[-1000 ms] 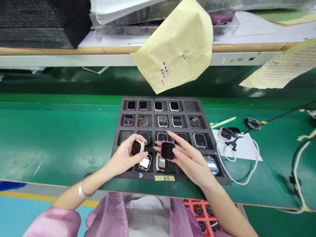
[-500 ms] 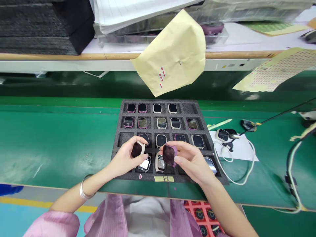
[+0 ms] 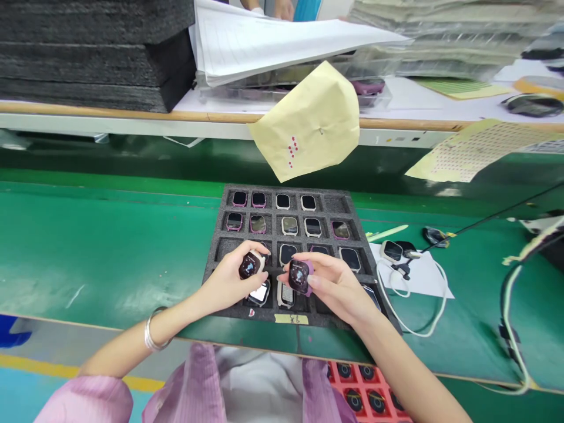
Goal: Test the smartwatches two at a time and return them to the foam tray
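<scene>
My left hand (image 3: pixel 231 281) is closed around a cream-cased smartwatch (image 3: pixel 251 265), whose dark screen shows a small lit picture. Between the thumb and fingers of my right hand (image 3: pixel 337 285) is a purple smartwatch (image 3: pixel 299 275) with a similar lit picture on its face. Both are held just above a dark grey foam tray (image 3: pixel 335 204), where several more watches lie in square pockets. Below my left hand, one watch (image 3: pixel 259 292) in the front row has a bright white screen. Beside it a cream watch (image 3: pixel 285 295) displays a patterned pale screen. My hands partly cover the nearer rows.
To the right of the tray lie a white cable (image 3: pixel 442 294), another watch (image 3: pixel 391 251) on white paper and a pale green pen (image 3: pixel 388 233). A yellow paper (image 3: pixel 315 126) hangs from the shelf edge (image 3: pixel 220 117). Below the table edge sits a red tray (image 3: pixel 366 389).
The screens of both held watches have gone from dark to lit with a picture. The view has tilted up slightly, and a co-worker's hands now show beyond the shelf. My grips look the same.
</scene>
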A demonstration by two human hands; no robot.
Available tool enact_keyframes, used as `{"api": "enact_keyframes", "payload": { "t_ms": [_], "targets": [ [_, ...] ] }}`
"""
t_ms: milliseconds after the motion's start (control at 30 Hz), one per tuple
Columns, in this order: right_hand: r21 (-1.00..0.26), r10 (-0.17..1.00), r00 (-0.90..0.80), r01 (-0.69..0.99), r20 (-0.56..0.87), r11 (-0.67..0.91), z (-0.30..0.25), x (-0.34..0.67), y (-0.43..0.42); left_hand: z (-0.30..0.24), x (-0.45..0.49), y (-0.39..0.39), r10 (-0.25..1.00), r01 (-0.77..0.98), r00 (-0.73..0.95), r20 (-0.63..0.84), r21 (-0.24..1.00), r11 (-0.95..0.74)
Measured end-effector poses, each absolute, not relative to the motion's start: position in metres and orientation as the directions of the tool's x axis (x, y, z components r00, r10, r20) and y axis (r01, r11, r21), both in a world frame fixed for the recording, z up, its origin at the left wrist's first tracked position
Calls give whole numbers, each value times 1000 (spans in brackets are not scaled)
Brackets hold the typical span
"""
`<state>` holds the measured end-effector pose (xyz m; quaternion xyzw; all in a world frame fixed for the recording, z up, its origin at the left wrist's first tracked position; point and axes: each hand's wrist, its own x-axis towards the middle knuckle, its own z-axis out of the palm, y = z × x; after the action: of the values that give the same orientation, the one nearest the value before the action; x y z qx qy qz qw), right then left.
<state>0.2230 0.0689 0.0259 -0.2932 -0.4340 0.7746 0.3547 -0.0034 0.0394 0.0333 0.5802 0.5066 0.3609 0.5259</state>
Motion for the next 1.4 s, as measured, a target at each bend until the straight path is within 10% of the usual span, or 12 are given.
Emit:
{"api": "enact_keyframes", "payload": {
  "t_ms": [1400],
  "targets": [
    [-926,764,-625,-174,-160,-336,47,217,126,49,2,91,944,239,314,-98,971,21]
  ]
}}
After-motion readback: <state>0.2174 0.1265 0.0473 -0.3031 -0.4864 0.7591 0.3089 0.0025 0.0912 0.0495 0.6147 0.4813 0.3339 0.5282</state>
